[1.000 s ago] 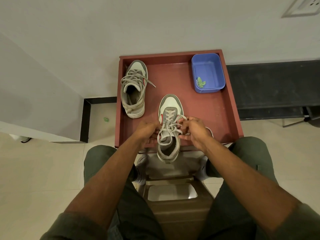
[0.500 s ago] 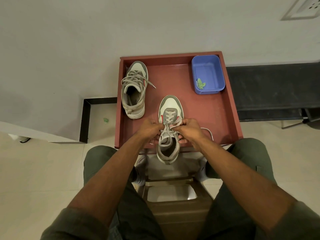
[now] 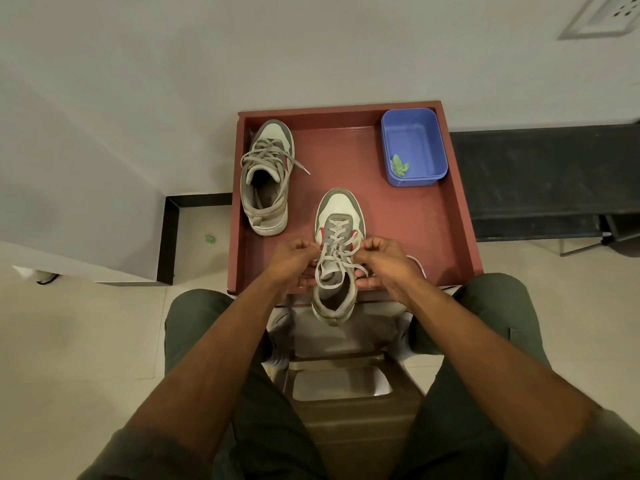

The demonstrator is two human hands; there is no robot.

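Observation:
A grey and white sneaker [image 3: 340,209] lies toe-away on the red tray [image 3: 415,237], its heel hanging over the tray's near edge. Its grey laces [image 3: 337,252] cross over the tongue. My left hand [image 3: 294,258] pinches a lace on the shoe's left side. My right hand [image 3: 382,258] pinches a lace on the right side, with a loose lace end trailing behind it on the tray. The matching second sneaker [image 3: 266,178] stands at the tray's back left, laces loose.
A blue plastic tub [image 3: 414,147] with a small green scrap [image 3: 399,165] inside sits at the tray's back right. A white wall rises behind the tray. A dark bench [image 3: 540,178] runs to the right. My knees flank a brown stool [image 3: 343,403] below.
Both hands drew closer to the shoe's middle, then moved slightly apart again, still holding the laces. The lace loops over the tongue have tightened.

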